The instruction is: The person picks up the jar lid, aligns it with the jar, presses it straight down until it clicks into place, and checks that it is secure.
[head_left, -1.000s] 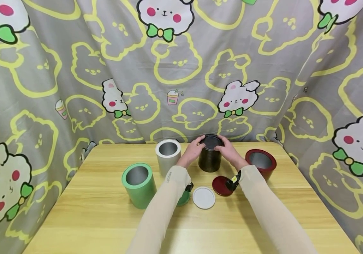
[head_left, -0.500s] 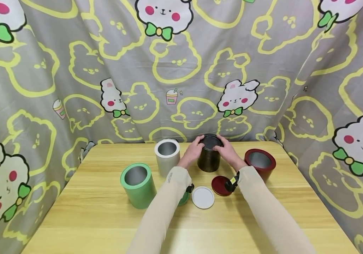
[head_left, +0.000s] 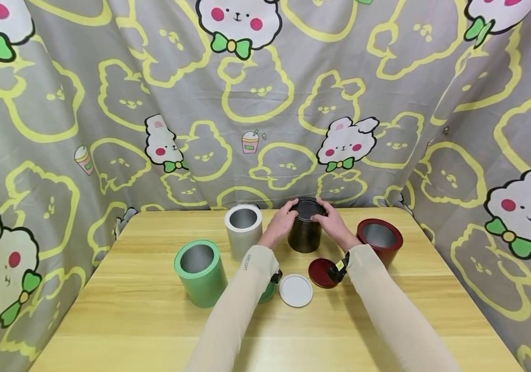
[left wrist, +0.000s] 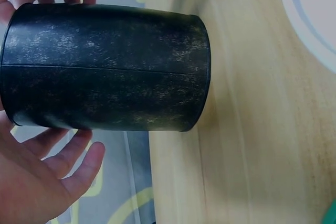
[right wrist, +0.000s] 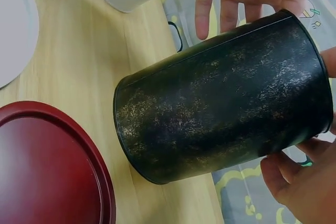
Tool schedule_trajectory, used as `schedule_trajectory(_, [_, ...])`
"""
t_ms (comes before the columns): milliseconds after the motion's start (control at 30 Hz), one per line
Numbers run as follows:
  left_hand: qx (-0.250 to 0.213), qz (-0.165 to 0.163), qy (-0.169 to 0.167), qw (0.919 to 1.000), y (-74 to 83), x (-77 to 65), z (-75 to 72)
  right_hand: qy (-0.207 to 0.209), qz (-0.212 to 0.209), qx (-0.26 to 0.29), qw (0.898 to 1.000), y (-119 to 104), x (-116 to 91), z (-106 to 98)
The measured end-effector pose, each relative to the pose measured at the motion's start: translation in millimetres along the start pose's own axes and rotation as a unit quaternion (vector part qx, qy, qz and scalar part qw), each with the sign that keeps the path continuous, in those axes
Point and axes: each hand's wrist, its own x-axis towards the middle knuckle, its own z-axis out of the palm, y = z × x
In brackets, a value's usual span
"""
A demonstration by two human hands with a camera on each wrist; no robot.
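A black canister (head_left: 304, 237) with a scuffed, mottled side stands upright toward the back of the table, and a black lid (head_left: 308, 209) covers its top. My left hand (head_left: 282, 223) holds it by the upper left side, thumb on the edge of the lid. On the opposite side my right hand (head_left: 333, 224) does the same, its thumb also over the lid's edge. In the left wrist view the fingers of my left hand (left wrist: 47, 177) lie along the canister (left wrist: 105, 66). The right wrist view shows my right hand (right wrist: 307, 182) around its upper end.
Open canisters stand at both sides: green (head_left: 205, 284) and white (head_left: 245, 240) to the left, dark red (head_left: 386, 253) to the right. Between my forearms lie a white lid (head_left: 296, 291), a dark red lid (head_left: 323, 273) and a partly hidden green lid (head_left: 267, 293). A patterned curtain (head_left: 265, 103) hangs behind.
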Motion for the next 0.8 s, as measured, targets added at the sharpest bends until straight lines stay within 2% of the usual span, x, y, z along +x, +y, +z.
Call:
schedule_trajectory(200, [0.009,-0.008,0.000,0.9999,-3.5,-3.6,2.3,-0.019,-0.007,-0.031,0.999,0.9,-6.2,1.1])
schedule_trajectory(367, [-0.016,-0.003,0.009,0.9998,-5.0,-2.7,2.4,-0.028,-0.028,-0.035,0.999,-1.1,-6.6,2.0])
schedule_trajectory(633, [-0.024,-0.002,-0.003,0.9997,-5.4,0.9,0.8,-0.034,-0.009,-0.033,0.999,-4.0,-4.4,-1.4])
schedule_trajectory(800, [-0.036,0.004,0.002,0.9994,-4.1,-1.0,1.9,-0.037,-0.003,-0.032,0.999,-2.2,-4.9,-1.9])
